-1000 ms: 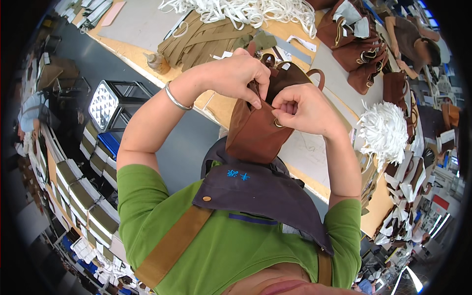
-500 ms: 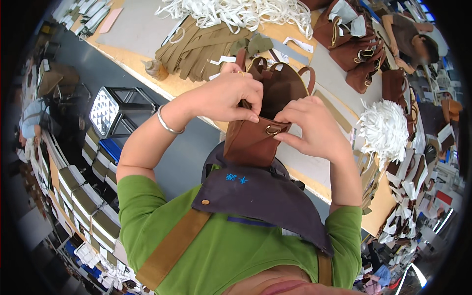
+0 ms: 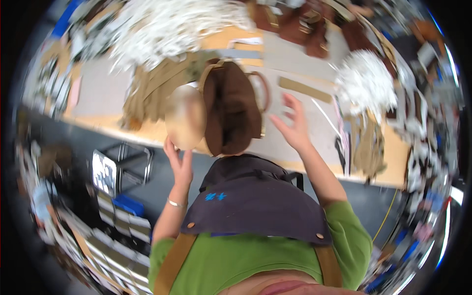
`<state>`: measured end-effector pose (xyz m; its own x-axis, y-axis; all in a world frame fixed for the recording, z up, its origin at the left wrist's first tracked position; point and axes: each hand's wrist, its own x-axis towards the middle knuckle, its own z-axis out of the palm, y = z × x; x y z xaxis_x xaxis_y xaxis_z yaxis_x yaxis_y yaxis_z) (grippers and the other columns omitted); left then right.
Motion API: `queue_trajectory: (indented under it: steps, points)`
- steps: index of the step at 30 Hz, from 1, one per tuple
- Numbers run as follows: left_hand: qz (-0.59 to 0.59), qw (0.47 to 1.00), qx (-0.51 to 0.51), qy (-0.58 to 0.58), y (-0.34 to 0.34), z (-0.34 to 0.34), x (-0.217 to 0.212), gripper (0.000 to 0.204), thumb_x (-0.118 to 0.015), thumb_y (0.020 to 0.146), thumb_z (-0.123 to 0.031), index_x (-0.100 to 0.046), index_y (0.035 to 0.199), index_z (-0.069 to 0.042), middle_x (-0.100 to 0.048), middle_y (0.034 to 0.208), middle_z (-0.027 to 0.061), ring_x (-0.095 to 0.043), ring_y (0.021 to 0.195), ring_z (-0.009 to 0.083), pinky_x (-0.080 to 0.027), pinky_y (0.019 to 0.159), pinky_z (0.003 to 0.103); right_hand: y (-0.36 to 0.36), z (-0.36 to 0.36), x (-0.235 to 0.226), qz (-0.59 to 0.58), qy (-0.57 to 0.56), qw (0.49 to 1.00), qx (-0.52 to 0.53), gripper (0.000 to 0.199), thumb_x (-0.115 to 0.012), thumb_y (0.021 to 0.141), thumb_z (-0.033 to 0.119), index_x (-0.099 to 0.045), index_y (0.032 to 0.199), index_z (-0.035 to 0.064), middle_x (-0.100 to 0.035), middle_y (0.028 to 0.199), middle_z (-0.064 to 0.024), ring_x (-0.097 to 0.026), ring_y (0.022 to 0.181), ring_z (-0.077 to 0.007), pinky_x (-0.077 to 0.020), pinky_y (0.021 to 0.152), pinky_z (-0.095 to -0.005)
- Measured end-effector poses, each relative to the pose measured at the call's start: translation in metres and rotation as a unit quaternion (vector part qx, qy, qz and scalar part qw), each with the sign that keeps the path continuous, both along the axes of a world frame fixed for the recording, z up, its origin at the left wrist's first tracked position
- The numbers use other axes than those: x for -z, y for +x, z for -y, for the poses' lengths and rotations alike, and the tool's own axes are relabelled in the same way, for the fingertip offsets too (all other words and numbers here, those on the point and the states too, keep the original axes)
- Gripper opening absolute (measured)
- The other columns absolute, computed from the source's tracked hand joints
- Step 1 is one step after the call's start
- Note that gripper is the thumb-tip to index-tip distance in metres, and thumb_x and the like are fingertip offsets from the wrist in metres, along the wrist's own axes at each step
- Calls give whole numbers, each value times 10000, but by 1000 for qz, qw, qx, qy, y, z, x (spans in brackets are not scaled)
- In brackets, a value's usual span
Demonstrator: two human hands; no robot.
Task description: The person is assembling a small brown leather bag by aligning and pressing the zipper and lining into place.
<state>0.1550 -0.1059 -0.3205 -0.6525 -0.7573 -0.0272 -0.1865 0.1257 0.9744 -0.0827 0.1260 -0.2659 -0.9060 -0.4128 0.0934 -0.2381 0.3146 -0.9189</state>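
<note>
Green-sleeved, your right hand (image 3: 295, 130) is spreading its fingers wide, holding nothing, just beside the brown bag (image 3: 235, 105). Your left hand (image 3: 180, 164) is parting its thumb from one finger near the bag's other side, but blur is hiding the rest, so I cannot tell whether it is gripping anything. Between them, at the near edge of the counter (image 3: 397, 169), the bag is gaping open: its handle (image 3: 265, 91) is already showing in place, its metal-toothed zip (image 3: 263, 130) is lying parted, and any work left is not showing. Farther out, olive-brown straps (image 3: 155, 93), white cords (image 3: 179, 24) and more brown bags (image 3: 305, 27) are lying about.
</note>
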Motion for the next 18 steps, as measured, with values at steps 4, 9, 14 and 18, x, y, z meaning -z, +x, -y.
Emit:
queue_trajectory:
  steps: [4, 9, 14, 18]
  points:
    - [43, 978, 192, -71, -26, -41, -6, 732, -656, 871, -107, -294, 1501, -24, -318, 1517, 168, -378, 1363, 325, -336, 1088, 441, 14, 57, 22, 70, -25, 987, -139, 859, -837, 705, 434, -483, 1322, -48, -551, 1275, -243, -562, 1151, -340, -456, 972, -416]
    - [56, 930, 297, -209, -57, -53, 9, 734, -687, 866, -97, -312, 1491, -7, -325, 1492, 206, -349, 1367, 373, -316, 1118, 429, 43, 92, 23, -11, 47, 986, -158, 521, -671, 872, 277, -481, 1280, 13, -547, 1207, -228, -539, 1134, -409, -454, 950, -458]
    - [19, 964, 234, -124, -62, -56, -28, 640, -672, 878, -93, -408, 1461, -75, -400, 1425, 152, -443, 1293, 282, -397, 1028, 395, 0, 19, -24, 126, 12, 990, -60, 399, -571, 972, 244, -505, 1315, 52, -644, 1146, -142, -627, 1050, -248, -485, 906, -371]
    - [88, 970, 223, -47, -53, -36, 7, 457, -648, 877, -75, -550, 1323, -92, -536, 1274, 88, -545, 1137, 218, -436, 939, 363, -40, -66, -70, 54, 49, 997, 34, 261, -557, 996, 222, -546, 1204, 64, -589, 1073, -31, -541, 997, -125, -448, 908, -298]
